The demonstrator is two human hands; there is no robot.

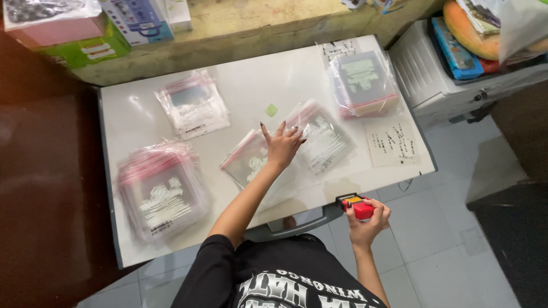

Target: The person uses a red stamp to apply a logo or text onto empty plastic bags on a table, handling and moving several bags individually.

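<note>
While flat on clear bags (254, 159), left hand (282, 145) amid bag stacks (162, 191).

Soft overhead light brightens my white table (142, 114) with mild glare on the plastic bags (162, 194), which blur at left, while the frame's edges fall dim.

From here my left hand (283, 145) covers part of the clear bag (251, 162) beneath it; left of that hand the bag stack (161, 194) is smeared with blur; I can't resolve its print.
</note>
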